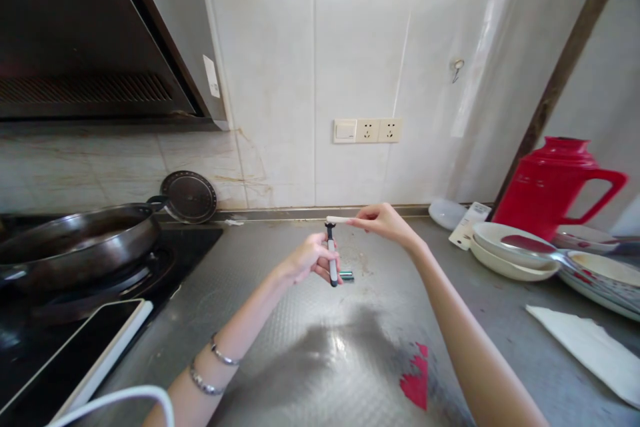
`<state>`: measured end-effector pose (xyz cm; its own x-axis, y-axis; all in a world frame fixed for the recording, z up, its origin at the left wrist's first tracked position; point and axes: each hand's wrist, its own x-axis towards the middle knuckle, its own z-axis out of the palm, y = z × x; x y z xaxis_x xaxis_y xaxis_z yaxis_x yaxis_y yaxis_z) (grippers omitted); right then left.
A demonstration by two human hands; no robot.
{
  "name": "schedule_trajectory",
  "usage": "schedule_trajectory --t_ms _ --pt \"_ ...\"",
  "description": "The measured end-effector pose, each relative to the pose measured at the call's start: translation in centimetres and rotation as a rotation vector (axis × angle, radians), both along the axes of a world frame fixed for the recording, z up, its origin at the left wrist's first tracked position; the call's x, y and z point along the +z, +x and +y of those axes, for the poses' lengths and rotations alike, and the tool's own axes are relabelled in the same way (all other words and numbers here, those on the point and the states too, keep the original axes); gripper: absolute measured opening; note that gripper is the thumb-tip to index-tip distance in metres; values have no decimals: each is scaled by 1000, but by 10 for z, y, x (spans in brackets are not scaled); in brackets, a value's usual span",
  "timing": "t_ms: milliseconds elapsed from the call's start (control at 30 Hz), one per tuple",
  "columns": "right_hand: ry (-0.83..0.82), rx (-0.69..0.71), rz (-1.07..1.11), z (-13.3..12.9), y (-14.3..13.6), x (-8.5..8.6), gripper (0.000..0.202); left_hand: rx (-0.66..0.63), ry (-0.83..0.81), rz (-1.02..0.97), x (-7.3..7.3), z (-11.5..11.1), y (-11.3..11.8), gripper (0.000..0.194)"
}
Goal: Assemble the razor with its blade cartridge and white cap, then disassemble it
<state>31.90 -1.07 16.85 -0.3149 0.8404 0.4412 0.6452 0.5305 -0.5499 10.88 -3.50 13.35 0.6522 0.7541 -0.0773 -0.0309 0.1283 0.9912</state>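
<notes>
Looping in at the near left edge is one thick white cable (145, 391), beside a flat black-faced device with a white rim (83, 353). Farther in, at the middle of the grey textured metal counter (280, 360), the left hand (313, 257) grips a slim tool with a grey-and-black handle and a black forked head (333, 260). Its long axis runs nearly upright in view — head toward the far tiled wall (265, 67), rounded black butt toward the near side. The right hand (383, 220) pinches a thin white strip (340, 219), which lies crosswise, left to right, its left end at the forked head; whether they touch I cannot tell. One small green-and-dark bar (347, 275) shows just right of the handle.

Two silvery bracelets (205, 383) circle the left forearm, and torn red scraps (417, 380) lie near, left of the right forearm. On the far wall sit one switch (345, 131) and two sockets (379, 131).

At left stands one wide metal pan (100, 250), its contents too dim to name. At right, two white bowls (500, 260) are stacked — a metal spoon (530, 245) lies across the upper one — before one red jug with a side handle (545, 180), its inside hidden.
</notes>
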Motion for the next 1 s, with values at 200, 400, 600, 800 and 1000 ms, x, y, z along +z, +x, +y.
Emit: schedule_trajectory --t_ms 200,400,600,800,1000 --pt "-43 -17 9 -3 2 3 47 -14 -4 -27 -1 1 -1 32" --pt "-65 -21 -3 -5 2 5 46 -15 -12 -31 -1 2 0 33" --pt "-80 4 8 -5 1 5 47 -11 -8 -28 -1 3 -1 31" --pt "-47 -1 21 -6 3 6 48 -11 6 -43 -2 3 -2 34" --pt "-39 2 19 -5 0 5 49 11 21 -38 0 2 -1 35"
